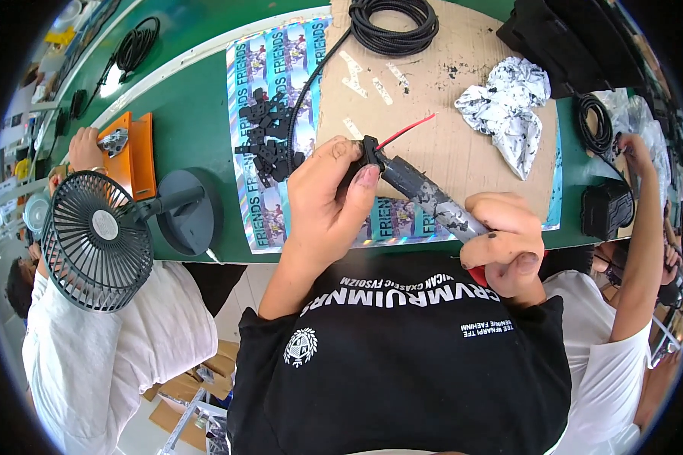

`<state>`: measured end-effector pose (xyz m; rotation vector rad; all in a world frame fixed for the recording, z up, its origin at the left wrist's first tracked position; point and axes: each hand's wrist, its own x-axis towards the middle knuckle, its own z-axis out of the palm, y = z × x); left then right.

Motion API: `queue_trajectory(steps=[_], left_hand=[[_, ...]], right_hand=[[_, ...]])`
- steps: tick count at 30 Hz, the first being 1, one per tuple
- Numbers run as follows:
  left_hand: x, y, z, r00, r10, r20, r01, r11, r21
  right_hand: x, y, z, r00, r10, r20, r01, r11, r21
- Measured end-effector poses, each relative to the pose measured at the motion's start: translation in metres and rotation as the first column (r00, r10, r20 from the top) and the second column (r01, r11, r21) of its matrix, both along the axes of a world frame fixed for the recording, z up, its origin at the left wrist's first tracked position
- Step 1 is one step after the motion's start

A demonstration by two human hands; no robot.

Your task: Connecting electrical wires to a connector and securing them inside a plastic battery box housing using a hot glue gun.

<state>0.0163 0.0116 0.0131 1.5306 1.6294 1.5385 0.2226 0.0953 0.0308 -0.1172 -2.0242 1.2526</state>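
My left hand (328, 193) pinches a small black plastic part (369, 149) between thumb and fingers, over the work mat. A thin red wire (407, 131) sticks out of this part toward the upper right. My right hand (507, 239) is wrapped round a grey cylindrical tool (438, 208) smeared with black, whose narrow tip meets or nearly meets the black part. Something red shows below the right hand. A black braided cable (305, 95) runs down toward my left hand; its end is hidden there. Left of that hand lies a pile of small black plastic parts (265, 136).
Brown cardboard (432, 83) over a shiny printed sheet (243, 76) bears a cable coil (393, 30), tape scraps (382, 91) and a black-stained white cloth (505, 114). A desk fan (99, 235) and an orange holder (133, 159) stand left. Co-workers sit on both sides.
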Motion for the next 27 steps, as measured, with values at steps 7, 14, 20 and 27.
queue_trajectory(steps=[7,14,20,27], left_hand=[[0.0016,-0.0015,-0.0002,0.999,0.023,0.033,-0.023,1.0,-0.001],[0.0014,-0.0056,0.0024,0.941,-0.04,0.336,0.087,0.988,-0.128],[-0.0014,-0.0049,-0.0002,0.88,-0.106,0.462,0.17,0.98,-0.099],[-0.0013,-0.0054,0.0065,0.771,-0.142,0.621,0.248,0.965,-0.086]], right_hand=[[-0.0011,-0.0024,0.002,1.0,-0.023,-0.011,0.023,1.0,-0.011],[0.0,-0.0012,0.0068,0.999,-0.025,-0.026,0.025,1.0,0.002],[0.0,-0.0031,0.0076,0.998,-0.052,-0.036,0.052,0.999,0.009],[0.0016,-0.0032,0.0104,0.998,-0.055,-0.033,0.055,0.998,-0.002]])
